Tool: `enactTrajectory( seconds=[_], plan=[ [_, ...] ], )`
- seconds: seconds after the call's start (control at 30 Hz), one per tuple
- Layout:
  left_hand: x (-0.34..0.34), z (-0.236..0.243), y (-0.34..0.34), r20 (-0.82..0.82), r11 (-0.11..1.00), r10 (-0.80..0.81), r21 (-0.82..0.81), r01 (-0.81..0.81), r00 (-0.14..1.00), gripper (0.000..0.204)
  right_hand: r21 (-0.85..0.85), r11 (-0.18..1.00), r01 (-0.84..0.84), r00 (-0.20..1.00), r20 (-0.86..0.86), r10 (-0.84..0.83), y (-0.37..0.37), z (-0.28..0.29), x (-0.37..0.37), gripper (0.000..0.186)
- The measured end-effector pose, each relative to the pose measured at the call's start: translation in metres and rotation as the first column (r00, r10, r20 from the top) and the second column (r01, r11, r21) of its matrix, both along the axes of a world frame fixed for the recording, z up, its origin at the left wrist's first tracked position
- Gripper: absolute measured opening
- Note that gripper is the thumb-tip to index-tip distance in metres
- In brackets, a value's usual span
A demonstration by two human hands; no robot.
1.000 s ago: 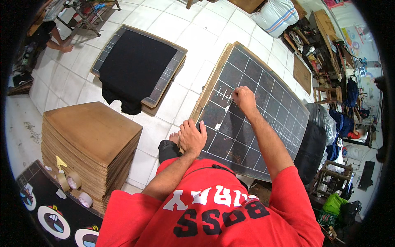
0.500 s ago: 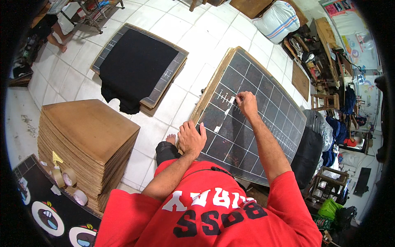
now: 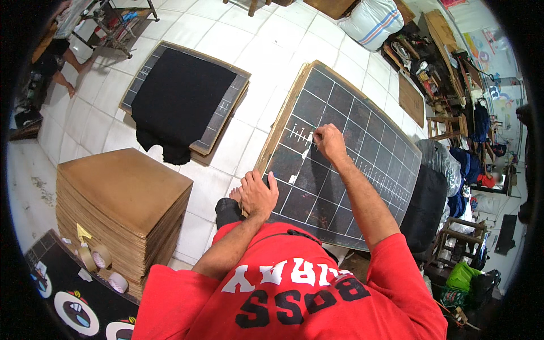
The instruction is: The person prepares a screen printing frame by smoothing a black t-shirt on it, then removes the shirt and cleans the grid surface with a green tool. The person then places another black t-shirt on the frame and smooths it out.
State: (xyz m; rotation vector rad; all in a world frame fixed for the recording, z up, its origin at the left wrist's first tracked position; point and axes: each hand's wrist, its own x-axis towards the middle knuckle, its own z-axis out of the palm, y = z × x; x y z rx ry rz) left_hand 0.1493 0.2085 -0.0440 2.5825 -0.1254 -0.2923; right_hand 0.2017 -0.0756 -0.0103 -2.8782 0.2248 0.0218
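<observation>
A dark board [image 3: 351,164] ruled with white grid lines lies on top of a stack of boards before me. My right hand [image 3: 330,141] is pinched closed over it, beside a small white piece [image 3: 310,137] stuck near the left-hand scale marks. Whatever the fingertips hold is too small to make out. Another white scrap [image 3: 292,179] lies closer to me on the grid. At the board's left edge rests my left hand [image 3: 259,192], thumb apart and fingers lying over the rim, holding nothing visible.
A black garment [image 3: 180,93] covers a second gridded board on the tiled floor. Left of me stands a tall stack of brown boards [image 3: 124,181], with tape rolls [image 3: 102,256] beside it. A black padded bundle [image 3: 412,207] adjoins the right edge. Another person's legs [image 3: 68,68] show far left.
My view has shifted slightly, moving the boards a little in the picture. My right hand stays pinched by the white piece, and my left hand keeps to the edge.
</observation>
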Motion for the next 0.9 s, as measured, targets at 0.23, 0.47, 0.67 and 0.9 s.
enactTrajectory(
  seconds=[0.23, 0.47, 0.67, 0.9],
  plan=[
    [0.001, 0.002, 0.0, -0.034, 1.0, -0.008, 0.019, 0.009, 0.999, 0.05, 0.01, 1.0, 0.02, 1.0, -0.011, -0.02, 0.01, 0.002, -0.008, 0.008],
    [-0.001, -0.001, 0.0, 0.022, 1.0, 0.004, 0.018, -0.005, 1.0, 0.049, 0.066, 0.997, -0.051, 0.991, -0.124, 0.059, 0.011, 0.006, -0.019, 0.01],
    [-0.002, -0.009, -0.001, 0.056, 1.0, 0.021, -0.019, -0.02, 0.998, 0.049, 0.215, 0.955, 0.202, 0.979, -0.003, -0.206, -0.004, 0.008, -0.017, 0.017],
    [-0.003, -0.01, -0.002, 0.088, 0.999, 0.009, 0.043, -0.012, 0.996, 0.047, 0.107, 0.993, 0.056, 0.995, 0.077, -0.064, 0.009, -0.003, -0.013, 0.016]
  ],
)
